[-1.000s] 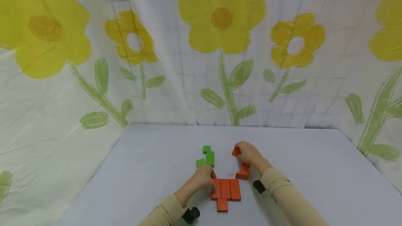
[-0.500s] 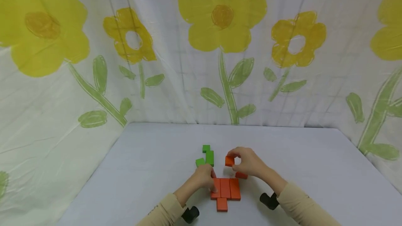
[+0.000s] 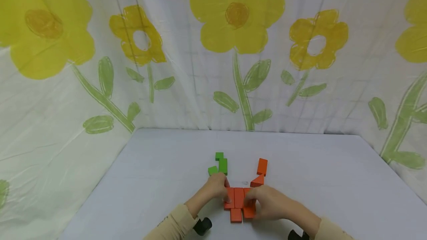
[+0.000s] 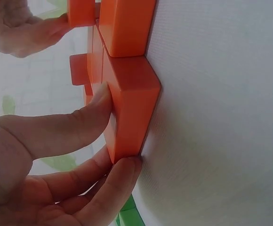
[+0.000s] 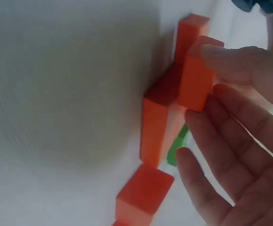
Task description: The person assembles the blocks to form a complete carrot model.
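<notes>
In the head view, a row of orange rectangular blocks (image 3: 238, 197) lies on the white table. My left hand (image 3: 216, 188) pinches the leftmost one; the left wrist view shows thumb on top of this orange block (image 4: 132, 113) and fingers at its end. An orange square block (image 3: 235, 216) sits against the row's near side. My right hand (image 3: 271, 203) pinches another small orange block (image 5: 196, 80) between thumb and fingers, over the row's right end and beside the square block. An orange triangular block (image 3: 258, 180) lies just beyond the row, partly behind my right hand.
Farther back on the right lies an orange rectangular block (image 3: 262, 166), touching the triangular one. Several green blocks (image 3: 222, 166) stand beyond my left hand. A flower-printed curtain (image 3: 186, 95) hangs behind the table's back edge.
My right hand has picked up a small orange block from the back right and brought it nearer, to the row's near right side. My left hand stays on the leftmost block.
</notes>
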The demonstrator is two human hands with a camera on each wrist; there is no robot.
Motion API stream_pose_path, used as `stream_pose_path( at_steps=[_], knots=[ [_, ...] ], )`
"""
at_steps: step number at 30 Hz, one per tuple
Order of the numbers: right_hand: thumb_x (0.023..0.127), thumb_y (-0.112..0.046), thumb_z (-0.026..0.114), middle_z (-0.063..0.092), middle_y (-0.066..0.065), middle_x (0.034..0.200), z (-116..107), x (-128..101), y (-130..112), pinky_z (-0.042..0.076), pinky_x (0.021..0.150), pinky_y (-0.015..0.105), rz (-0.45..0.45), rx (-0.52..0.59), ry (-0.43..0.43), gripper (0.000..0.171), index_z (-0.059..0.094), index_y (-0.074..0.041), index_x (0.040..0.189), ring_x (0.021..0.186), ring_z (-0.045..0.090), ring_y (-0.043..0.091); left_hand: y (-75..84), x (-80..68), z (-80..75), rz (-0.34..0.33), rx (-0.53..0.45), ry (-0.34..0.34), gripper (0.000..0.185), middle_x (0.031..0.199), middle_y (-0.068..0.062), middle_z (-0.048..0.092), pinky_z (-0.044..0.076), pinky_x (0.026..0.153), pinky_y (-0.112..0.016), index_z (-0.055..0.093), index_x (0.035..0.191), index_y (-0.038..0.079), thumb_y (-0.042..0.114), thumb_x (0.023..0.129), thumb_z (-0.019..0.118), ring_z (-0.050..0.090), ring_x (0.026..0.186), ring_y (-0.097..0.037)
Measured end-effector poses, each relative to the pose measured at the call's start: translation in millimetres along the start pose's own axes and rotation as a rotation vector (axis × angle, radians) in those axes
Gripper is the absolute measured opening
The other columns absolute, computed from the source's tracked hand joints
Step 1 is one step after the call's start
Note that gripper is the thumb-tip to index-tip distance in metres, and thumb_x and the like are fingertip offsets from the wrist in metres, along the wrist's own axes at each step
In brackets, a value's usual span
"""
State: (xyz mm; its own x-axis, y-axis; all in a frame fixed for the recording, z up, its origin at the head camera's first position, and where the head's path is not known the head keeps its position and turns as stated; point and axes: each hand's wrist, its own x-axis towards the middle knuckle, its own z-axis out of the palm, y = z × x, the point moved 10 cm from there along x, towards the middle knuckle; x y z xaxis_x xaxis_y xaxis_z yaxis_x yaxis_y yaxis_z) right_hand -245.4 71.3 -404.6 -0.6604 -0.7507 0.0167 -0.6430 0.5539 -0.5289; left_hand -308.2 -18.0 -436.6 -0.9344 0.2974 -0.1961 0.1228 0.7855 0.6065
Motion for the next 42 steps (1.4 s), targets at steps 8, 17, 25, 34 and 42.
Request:
stream_pose_path(
  at_steps=[8,17,25,34,42],
  knots=[
    [0.067,-0.016,0.075,0.055,-0.017,0.083,16.1,0.1,0.5,0.044,0.065,0.019,0.021,-0.019,-0.030,0.027,0.065,-0.016,0.092,0.072,0.048,-0.001,2.3,0.3,-1.7,0.026,0.031,0.004,0.030,0.068,-0.001,0.055,0.042,0.052,-0.028,0.062,0.075,0.002,0.007,0.054,0.083,0.048,0.061,-0.015],
    [0.066,-0.014,0.075,0.052,-0.015,0.078,15.0,4.3,-4.3,0.042,0.060,0.017,-0.006,-0.067,0.012,0.024,0.066,-0.015,0.088,0.066,0.045,-0.001,3.3,-1.2,-4.4,0.029,0.036,0.013,0.029,0.066,-0.001,0.054,0.042,0.051,-0.028,0.061,0.072,0.002,0.007,0.054,0.083,0.047,0.061,-0.015],
    [0.074,-0.002,0.063,0.061,-0.004,0.080,-44.6,8.0,27.9,0.046,0.060,0.024,0.010,-0.061,0.315,0.014,0.066,-0.009,0.086,0.071,0.054,0.008,1.0,-0.3,-2.6,0.018,0.015,0.013,0.028,0.066,-0.001,0.054,0.042,0.051,-0.028,0.062,0.073,0.002,0.006,0.055,0.082,0.048,0.060,-0.015],
    [0.073,0.021,0.046,0.052,0.020,0.117,-52.8,12.2,91.0,0.036,0.087,0.048,0.134,-0.319,0.258,0.044,0.056,0.003,0.112,0.107,0.045,0.038,-1.4,-1.5,0.3,0.025,0.000,0.010,0.028,0.066,-0.001,0.054,0.042,0.052,-0.029,0.062,0.073,0.001,0.006,0.054,0.082,0.048,0.060,-0.015],
    [0.065,0.009,0.068,0.056,0.013,0.092,-57.6,6.7,99.4,0.046,0.072,0.041,0.149,-0.464,0.331,0.028,0.063,-0.002,0.091,0.085,0.053,0.030,-1.6,-1.1,0.3,0.022,-0.004,0.014,0.030,0.069,-0.002,0.056,0.044,0.054,-0.031,0.062,0.076,0.001,0.008,0.054,0.082,0.049,0.063,-0.016]
  ],
)
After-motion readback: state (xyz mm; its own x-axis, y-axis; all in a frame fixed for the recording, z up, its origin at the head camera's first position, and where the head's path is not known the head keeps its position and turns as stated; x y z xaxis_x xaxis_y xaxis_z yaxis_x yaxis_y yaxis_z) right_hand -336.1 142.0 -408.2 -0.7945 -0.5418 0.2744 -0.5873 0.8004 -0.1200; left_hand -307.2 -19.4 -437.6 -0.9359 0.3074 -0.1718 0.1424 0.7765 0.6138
